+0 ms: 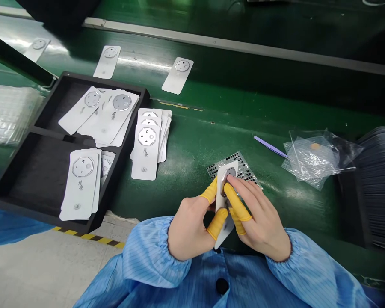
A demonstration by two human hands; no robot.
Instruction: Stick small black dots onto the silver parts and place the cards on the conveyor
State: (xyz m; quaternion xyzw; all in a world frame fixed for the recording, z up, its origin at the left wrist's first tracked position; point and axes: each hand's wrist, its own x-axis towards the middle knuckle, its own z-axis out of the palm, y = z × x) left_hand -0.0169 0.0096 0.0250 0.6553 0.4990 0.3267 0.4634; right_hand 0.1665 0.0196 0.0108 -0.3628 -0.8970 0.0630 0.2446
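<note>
A white rectangular panel (223, 205) with rounded corners and a silver octagonal inset is held on edge, tilted, close to my body. My left hand (195, 226) grips its left side between yellow-cotted thumb and finger. My right hand (256, 214), also in yellow finger cots, is closed against the panel's face, its fingertips at the octagonal inset. Whatever lies under those fingertips is hidden. Partly covered behind the panel is a clear sheet of small black dots (245, 169) on the green bench (192, 141).
Purple tweezers (271, 146) lie beside crumpled clear plastic bags (317, 158). Left stand a stack of white panels (146, 149) and a black divided tray (28, 175) holding more. Single panels (178, 76) lie farther back. Dark stacked trays (378, 184) border the right.
</note>
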